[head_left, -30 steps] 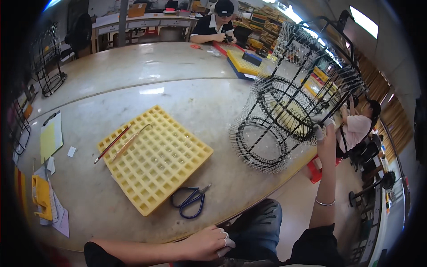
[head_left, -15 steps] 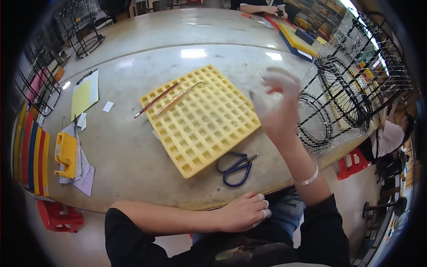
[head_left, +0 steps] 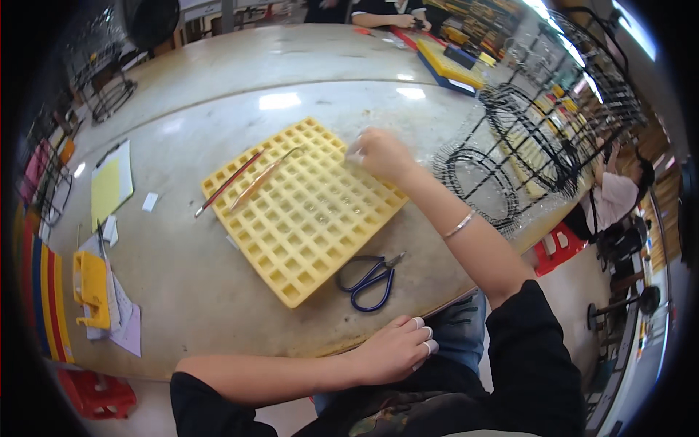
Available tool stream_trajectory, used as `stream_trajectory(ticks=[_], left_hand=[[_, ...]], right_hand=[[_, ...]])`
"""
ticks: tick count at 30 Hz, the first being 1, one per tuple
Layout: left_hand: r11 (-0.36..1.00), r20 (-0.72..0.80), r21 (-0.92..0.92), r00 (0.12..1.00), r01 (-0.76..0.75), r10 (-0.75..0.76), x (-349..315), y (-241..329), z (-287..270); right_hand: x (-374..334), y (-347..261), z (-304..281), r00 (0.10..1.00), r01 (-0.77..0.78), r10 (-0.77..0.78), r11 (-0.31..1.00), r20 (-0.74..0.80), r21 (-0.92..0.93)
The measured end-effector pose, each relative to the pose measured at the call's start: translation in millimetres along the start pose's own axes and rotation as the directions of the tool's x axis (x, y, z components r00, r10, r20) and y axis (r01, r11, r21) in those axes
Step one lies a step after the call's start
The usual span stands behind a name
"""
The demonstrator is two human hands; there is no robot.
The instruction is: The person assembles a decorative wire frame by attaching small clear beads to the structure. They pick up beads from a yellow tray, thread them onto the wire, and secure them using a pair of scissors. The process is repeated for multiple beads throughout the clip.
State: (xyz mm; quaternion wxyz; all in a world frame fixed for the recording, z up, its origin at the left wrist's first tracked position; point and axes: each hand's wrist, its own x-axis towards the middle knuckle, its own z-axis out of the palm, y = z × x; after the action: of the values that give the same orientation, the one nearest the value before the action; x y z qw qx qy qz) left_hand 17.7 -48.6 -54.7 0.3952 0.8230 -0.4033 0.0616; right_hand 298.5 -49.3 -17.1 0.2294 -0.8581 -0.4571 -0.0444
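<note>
A pale yellow grid tray (head_left: 291,282) lies turned at an angle on the table, with small clear glints in several cells. My right hand (head_left: 382,154) is over its far right edge, fingers bent together and slightly blurred. Whatever those fingers may hold is hidden. Across the tray's left side lie a dark red pen-like stick (head_left: 231,182) and a copper-coloured tool with a thin hooked tip (head_left: 256,185). My left hand (head_left: 393,352) rests by the table's front edge, fingers curled, with white covers on some fingers. Ahead of it lie blue-handled scissors (head_left: 376,285).
Black wire racks hung with clear strands (head_left: 510,164) crowd the right. A yellow tape dispenser (head_left: 91,290), papers (head_left: 129,328) and a clipboard (head_left: 115,182) lie left. A yellow-and-blue box (head_left: 448,65) sits at far right. Another person's hands (head_left: 408,23) are across the table.
My right hand has swung left and down from the raised position to the tray's far right edge, its fingers drawing together. My left hand stays in place. The view has shifted slightly.
</note>
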Motion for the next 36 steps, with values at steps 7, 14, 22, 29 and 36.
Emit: stream_trajectory(ticks=[7,14,22,29,36], left_hand=[[0.999,-0.075,0.042,0.997,-0.012,0.015,4,-2,-6],[0.996,-0.295,0.084,0.955,0.011,0.015,6,5,-9],[0.973,-0.582,0.225,0.795,-0.048,0.173,95,57,-56],[0.97,-0.341,-0.241,0.936,-0.004,-0.081,172,74,-53],[0.9,-0.071,-0.419,0.984,0.12,-0.165,163,43,-19]], right_hand=[[7,-3,6,0.994,0.1,-0.105,0.979,-0.019,-0.177],[-7,-1,-31,0.992,-0.109,0.125,0.937,-0.028,0.332],[-140,-63,-148,0.931,-0.32,0.353,0.668,0.093,0.671],[-285,-75,-171,0.856,-0.334,0.434,0.879,-0.282,0.339],[-328,-77,-158,0.653,-0.295,0.699,0.589,-0.291,0.752]])
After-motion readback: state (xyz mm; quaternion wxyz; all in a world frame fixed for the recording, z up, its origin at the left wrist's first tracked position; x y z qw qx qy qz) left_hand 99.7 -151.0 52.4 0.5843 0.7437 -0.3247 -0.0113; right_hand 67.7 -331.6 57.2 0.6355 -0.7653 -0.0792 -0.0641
